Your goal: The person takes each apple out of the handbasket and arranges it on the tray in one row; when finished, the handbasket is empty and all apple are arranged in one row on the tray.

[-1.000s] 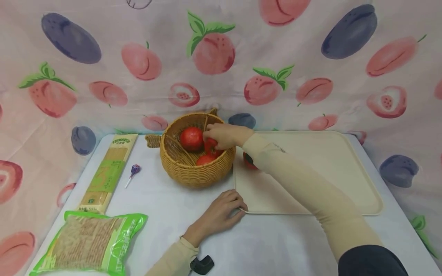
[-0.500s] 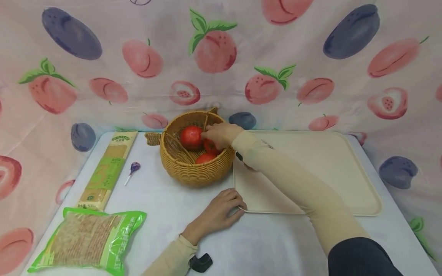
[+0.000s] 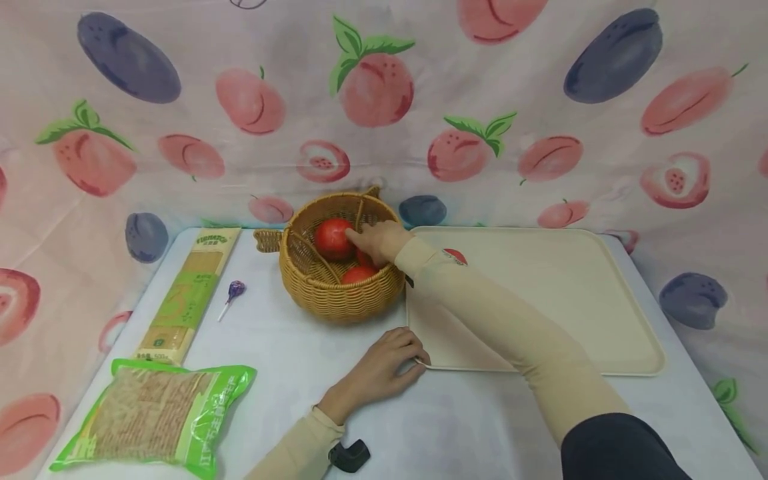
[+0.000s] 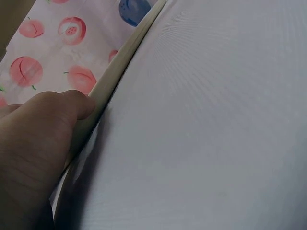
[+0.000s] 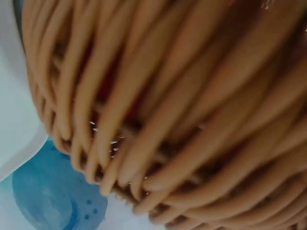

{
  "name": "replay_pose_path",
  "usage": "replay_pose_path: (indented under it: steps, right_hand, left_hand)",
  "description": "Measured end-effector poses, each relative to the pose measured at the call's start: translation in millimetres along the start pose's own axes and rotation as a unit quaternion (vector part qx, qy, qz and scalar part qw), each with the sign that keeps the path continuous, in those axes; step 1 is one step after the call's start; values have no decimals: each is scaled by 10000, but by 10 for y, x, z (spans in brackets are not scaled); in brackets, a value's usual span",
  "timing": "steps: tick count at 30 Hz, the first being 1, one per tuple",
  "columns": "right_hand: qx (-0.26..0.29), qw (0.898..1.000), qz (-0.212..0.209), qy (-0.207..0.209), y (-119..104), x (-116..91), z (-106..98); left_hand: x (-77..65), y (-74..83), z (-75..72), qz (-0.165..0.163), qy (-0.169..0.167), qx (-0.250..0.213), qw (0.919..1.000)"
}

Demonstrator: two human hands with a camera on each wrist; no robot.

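Leftmost, to the near left of the wicker basket [image 3: 336, 303], there's a green-ended plastic bag [image 3: 150, 420] of something brown; can't make out what. Lying flat like that, it shouldn't roll anywhere. Just beyond it, left of the basket, is a long pack of dried noodles [image 3: 186, 293], also flat. Between that and the basket a wrapped lollipop [image 3: 236, 289] lies on the white tabletop [image 3: 288, 360]. My guess is all three got parked over there to leave the basket's other side for the tray.

The basket holds tomatoes: one toward the back [image 3: 334, 238], one near the front wall [image 3: 359, 274], plus some red half hidden under the right hand [image 3: 379, 241]. Those deep sides probably keep round stuff from wandering off. That hand reaches in over the basket's right rim, index finger stuck out against the back tomato. The other fingers are hidden, so can't tell if they're clamped on anything.

Nearer the person than the basket, the left hand [image 3: 384, 367] has its fingers curled over the near corner of the beige tray [image 3: 570, 300], thumb on the outer side, so I'd call that a light pinch, likely to steady it. The tray sits just right of the basket, and a bit of red, probably another tomato [image 3: 456, 256], peeks out past the sleeve [image 3: 498, 307] crossing over it.
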State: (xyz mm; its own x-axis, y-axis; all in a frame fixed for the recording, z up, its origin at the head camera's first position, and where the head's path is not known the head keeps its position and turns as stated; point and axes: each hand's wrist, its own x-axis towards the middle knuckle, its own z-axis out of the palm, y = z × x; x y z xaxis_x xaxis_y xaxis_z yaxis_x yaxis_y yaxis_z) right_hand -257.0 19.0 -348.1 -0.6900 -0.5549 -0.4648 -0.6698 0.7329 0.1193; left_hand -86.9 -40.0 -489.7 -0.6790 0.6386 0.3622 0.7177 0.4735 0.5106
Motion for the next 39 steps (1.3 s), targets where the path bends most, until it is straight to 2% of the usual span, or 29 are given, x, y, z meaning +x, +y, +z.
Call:
replay_pose_path:
  steps: [9,18,22,27,32,35,39]
  right_hand:
    - [-56,9999,-5,122,9,-64,-40]
    - [474,9982,-223,292,51,-121,-75]
    - [776,9941,-490,585,102,-108,-64]
    - [1266,9808,-922,1159,166,-109,-58]
    - [1797,9666,-1190,1386,208,-140,-37]
    - [2118,9550,-1289,1630,232,-159,-7]
    - [2478,9344,-1396,2143,246,-165,32]
  left_hand:
    - [6,11,16,28,12,-29,10000]
    - [-10,9,-3,95,54,58,9999]
    - [-7,1,-12,87,27,18,10000]
    - [-6,-13,-21,144,45,47,9999]
    - [2,-2,-21,-15,-42,-91,9999]
    - [3,10,-11,-82,-66,-143,9998]
    - [-13,10,-10,-65,-59,-107,9999]
